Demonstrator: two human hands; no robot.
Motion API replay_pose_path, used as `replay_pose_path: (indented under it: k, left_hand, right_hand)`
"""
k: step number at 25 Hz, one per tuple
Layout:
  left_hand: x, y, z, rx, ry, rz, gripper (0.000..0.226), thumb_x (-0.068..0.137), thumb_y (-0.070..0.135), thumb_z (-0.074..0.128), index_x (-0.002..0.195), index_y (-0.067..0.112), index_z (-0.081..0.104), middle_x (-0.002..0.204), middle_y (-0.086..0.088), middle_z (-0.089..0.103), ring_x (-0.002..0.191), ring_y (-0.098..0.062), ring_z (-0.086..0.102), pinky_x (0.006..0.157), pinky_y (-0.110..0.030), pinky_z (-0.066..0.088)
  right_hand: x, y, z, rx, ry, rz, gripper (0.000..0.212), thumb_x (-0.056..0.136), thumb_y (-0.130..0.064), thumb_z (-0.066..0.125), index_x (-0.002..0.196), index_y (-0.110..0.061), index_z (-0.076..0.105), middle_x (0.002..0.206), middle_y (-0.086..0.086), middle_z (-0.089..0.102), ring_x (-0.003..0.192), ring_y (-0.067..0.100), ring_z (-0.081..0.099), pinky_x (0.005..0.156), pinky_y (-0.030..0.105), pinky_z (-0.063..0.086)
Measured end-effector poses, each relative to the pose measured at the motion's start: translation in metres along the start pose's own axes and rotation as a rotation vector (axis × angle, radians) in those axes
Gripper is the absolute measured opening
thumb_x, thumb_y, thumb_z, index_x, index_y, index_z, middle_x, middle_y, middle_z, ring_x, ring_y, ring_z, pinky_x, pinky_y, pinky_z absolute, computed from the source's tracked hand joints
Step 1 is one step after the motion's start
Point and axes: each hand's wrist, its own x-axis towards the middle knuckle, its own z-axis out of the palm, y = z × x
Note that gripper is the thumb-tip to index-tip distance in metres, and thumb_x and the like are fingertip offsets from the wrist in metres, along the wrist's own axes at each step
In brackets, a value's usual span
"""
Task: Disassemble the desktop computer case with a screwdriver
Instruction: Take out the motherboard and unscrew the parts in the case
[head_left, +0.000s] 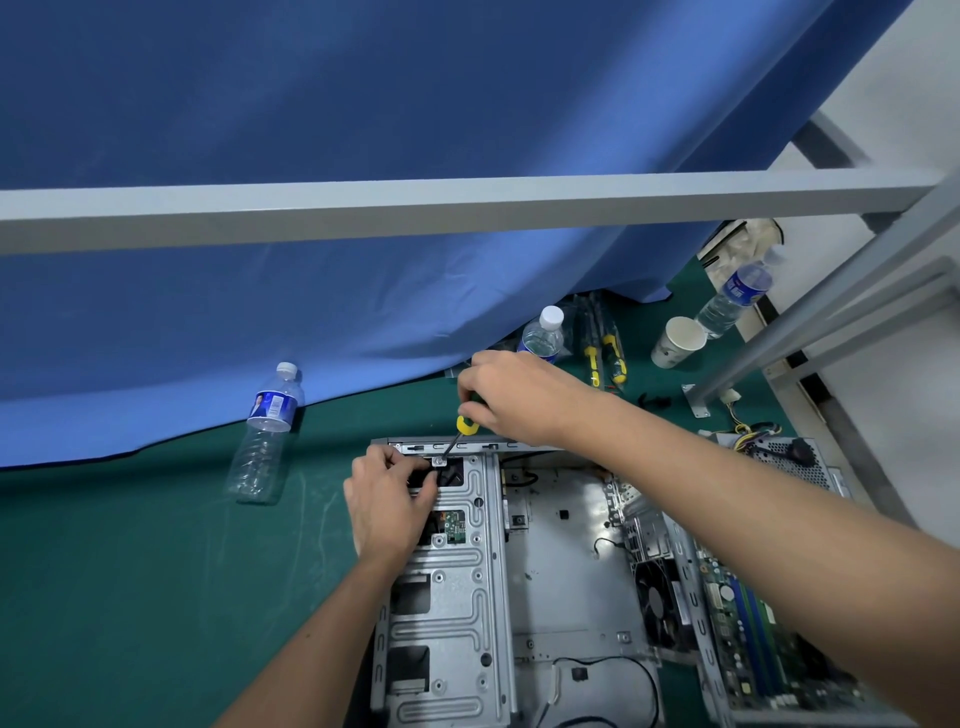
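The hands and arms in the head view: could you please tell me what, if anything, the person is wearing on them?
Nothing shows on either. The left hand and right hand are bare, with no gloves, rings or watch in view. Both forearms are uncovered for as far as the picture shows them; no sleeve, strap or cable appears anywhere along them.

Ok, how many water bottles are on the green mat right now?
3. One bottle stands left of the computer case; a second stands behind the right hand; a third is far right, by the paper cup. The blue cloth could hide more.
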Motion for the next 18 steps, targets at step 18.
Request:
replay_pose_path:
  k: [18]
  left_hand:
    - [0.000,0.000,0.001,0.006,0.014,0.009,0.016,0.081,0.035,0.076,0.095,0.026,0.077,0.094,0.006,0.048,0.093,-0.020,0.045,0.080,-0.035,0.033]
  right_hand:
    - [0.007,-0.013,0.003,-0.267,0.011,-0.113,0.024,0.100,-0.029,0.049,0.107,-0.009,0.061,0.105,0.009,0.057,0.092,0.031,0.061,0.068,0.033,0.039]
